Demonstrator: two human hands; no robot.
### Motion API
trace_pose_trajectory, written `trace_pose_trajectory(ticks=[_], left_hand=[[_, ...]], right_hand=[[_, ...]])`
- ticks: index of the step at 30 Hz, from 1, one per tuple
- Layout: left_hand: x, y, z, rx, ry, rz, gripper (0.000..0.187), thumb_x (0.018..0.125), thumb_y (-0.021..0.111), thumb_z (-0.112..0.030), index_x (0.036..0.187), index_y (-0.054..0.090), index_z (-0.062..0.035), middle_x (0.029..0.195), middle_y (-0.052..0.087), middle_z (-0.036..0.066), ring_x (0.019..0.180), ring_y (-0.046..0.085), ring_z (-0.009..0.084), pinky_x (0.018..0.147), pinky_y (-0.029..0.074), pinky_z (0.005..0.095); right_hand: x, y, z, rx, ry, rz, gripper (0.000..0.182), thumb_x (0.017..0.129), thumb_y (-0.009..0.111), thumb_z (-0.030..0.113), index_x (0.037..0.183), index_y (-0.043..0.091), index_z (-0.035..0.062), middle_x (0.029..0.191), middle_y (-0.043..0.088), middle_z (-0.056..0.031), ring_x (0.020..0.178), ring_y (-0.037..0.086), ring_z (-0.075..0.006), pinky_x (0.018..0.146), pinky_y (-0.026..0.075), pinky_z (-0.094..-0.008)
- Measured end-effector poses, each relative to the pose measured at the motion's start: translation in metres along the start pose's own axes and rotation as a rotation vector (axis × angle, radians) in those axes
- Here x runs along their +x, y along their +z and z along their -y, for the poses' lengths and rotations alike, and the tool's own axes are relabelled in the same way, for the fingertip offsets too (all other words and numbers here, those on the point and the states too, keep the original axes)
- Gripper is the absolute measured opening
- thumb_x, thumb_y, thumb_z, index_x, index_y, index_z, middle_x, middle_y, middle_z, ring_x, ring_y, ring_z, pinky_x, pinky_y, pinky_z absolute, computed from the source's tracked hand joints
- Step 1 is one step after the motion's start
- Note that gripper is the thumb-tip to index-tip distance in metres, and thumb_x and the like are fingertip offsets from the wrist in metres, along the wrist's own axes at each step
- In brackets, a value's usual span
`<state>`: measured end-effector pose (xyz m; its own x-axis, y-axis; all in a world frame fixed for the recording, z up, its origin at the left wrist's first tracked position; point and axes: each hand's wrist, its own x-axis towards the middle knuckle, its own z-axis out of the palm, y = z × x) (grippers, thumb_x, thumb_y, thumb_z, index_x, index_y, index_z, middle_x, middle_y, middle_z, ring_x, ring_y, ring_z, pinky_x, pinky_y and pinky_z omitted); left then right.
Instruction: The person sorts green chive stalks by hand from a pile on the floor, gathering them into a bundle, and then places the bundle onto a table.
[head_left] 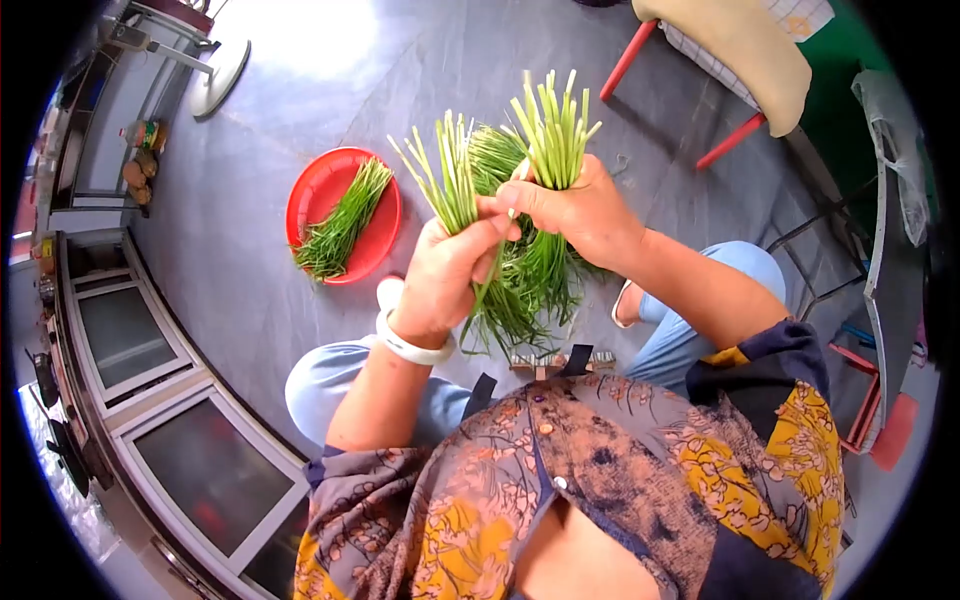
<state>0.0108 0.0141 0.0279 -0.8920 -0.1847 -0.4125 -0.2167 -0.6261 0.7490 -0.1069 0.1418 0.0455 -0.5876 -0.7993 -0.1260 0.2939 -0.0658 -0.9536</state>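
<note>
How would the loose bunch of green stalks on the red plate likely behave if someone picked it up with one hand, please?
The green stalks look thin and long, so they would probably droop at both ends. They lie untied on the red plate, so some may slip out. The bunch looks small, so it is likely very light.

The green stalks (520,200) look fresh, smooth and slightly waxy, with pale matt cut ends. The red plate (315,185) is glossy plastic. The floor (300,80) is grey stone or tile, smooth with a dull sheen where light falls. The wristband (410,345) looks like smooth white plastic. The patterned top (640,470) is soft matt cloth, and the trousers (325,385) are pale blue matt fabric. The cabinet doors (210,480) have glossy dark glass in pale frames.
</note>
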Motion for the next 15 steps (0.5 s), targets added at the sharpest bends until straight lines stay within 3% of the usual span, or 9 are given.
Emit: trace_pose_trajectory(ticks=[5,8,15], left_hand=[[0.003,0.002,0.002,0.101,0.022,-0.001,0.008,0.089,0.062,-0.012,0.096,0.061,-0.0068,0.078,0.062,0.000,0.048,0.038,0.0024,0.046,0.032,0.0185],[0.003,-0.003,0.004,0.093,-0.007,-0.004,0.010,0.088,0.065,-0.014,0.094,0.062,-0.0064,0.077,0.062,0.000,0.048,0.038,0.0021,0.047,0.032,0.0186],[-0.001,-0.005,0.001,-0.042,-0.061,0.049,0.009,0.088,0.064,-0.015,0.095,0.065,-0.0085,0.074,0.063,0.000,0.047,0.036,0.0027,0.047,0.030,0.0192]], right_hand=[[0.002,-0.006,0.001,0.007,0.047,0.044,0.012,0.085,0.069,0.015,0.080,0.066,0.0048,0.062,0.056,0.0023,0.052,0.045,-0.0038,0.046,0.032,-0.0204],[0.003,-0.011,0.002,-0.094,0.122,0.048,0.012,0.086,0.067,0.013,0.083,0.068,0.0012,0.070,0.065,-0.0037,0.060,0.055,-0.0070,0.052,0.039,-0.0215],[0.002,-0.017,-0.003,0.105,0.118,0.138,0.013,0.087,0.066,0.013,0.089,0.068,0.0006,0.073,0.066,-0.0038,0.057,0.050,-0.0035,0.048,0.034,-0.0196]])
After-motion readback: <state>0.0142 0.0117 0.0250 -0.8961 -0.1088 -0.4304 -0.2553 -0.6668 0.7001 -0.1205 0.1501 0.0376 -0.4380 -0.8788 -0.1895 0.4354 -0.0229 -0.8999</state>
